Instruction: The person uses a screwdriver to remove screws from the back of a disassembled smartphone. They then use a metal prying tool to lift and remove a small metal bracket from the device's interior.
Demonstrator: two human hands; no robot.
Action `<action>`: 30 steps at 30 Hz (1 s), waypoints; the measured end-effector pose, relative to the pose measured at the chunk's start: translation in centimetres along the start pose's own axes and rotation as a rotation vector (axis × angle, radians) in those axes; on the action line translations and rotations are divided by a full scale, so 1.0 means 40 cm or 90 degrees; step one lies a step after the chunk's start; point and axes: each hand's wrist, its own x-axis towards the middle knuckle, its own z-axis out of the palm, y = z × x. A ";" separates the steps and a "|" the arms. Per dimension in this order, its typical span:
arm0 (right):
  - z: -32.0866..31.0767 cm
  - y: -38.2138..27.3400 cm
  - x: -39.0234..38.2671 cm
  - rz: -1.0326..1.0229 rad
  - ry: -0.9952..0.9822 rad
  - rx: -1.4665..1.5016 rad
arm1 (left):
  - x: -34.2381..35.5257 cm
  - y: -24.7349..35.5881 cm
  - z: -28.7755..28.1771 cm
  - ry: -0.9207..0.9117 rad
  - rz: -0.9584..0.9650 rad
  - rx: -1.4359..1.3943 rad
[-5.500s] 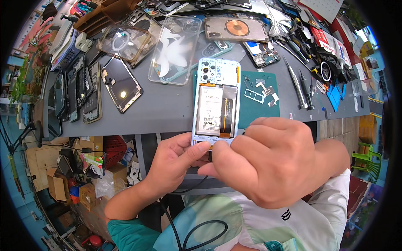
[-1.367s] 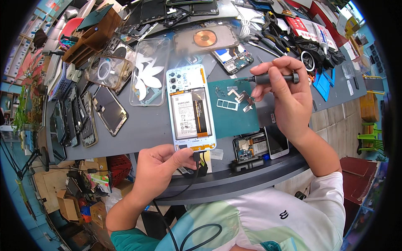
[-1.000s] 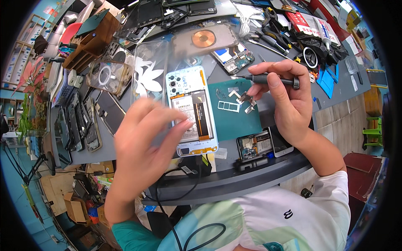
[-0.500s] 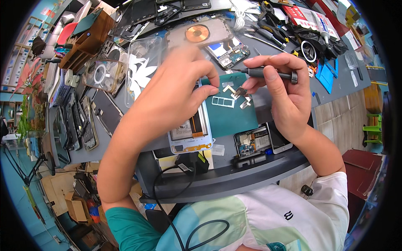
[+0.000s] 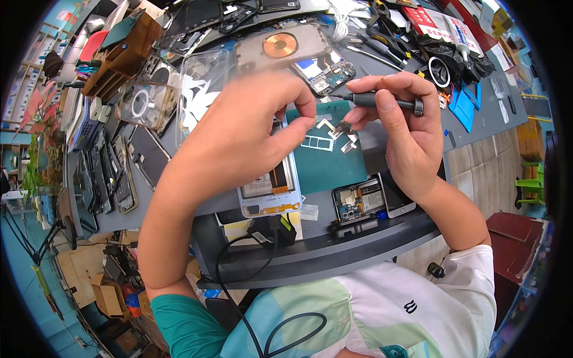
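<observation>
The desk (image 5: 412, 232) is dark grey with a curved front edge, and it is crowded with phone parts. Beyond its right side lies a wooden floor (image 5: 477, 155); cardboard boxes (image 5: 107, 295) stand below its left side. A wooden organiser (image 5: 122, 56) sits at the far left of the desk, with a row of dark phone screens (image 5: 110, 173) in front of it. A clear case (image 5: 200, 92) lies near the organiser, and a back cover with a copper coil (image 5: 280, 46) lies at the far centre. A green mat (image 5: 331, 164) covers the middle of the desk.

The opened phone (image 5: 271, 191) lies flat on the desk, just left of the mat, with its back removed. Its frame is pale blue, and a battery and an orange flex strip show inside. The left hand (image 5: 239, 137) covers its upper half. A black cable (image 5: 250, 262) runs from its near end over the desk edge.

A smaller opened phone (image 5: 367, 200) lies near the front edge, right of the first.

The left fingers (image 5: 307, 113) pinch together over the top of the phone; whether they hold a small part cannot be told. The right hand (image 5: 406, 128) is closed around a dark screwdriver (image 5: 382, 101), tip pointing left. Small metal brackets (image 5: 337, 128) lie on the mat under both hands.
</observation>
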 end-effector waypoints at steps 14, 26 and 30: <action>0.001 -0.006 -0.002 0.032 0.008 -0.007 | -0.019 0.005 0.010 0.097 -0.014 -0.017; -0.011 -0.007 0.001 0.015 -0.011 -0.049 | -0.187 0.021 -0.040 0.165 0.015 -0.015; -0.015 -0.016 0.003 -0.040 -0.041 -0.105 | -0.272 0.032 -0.027 0.231 0.018 0.056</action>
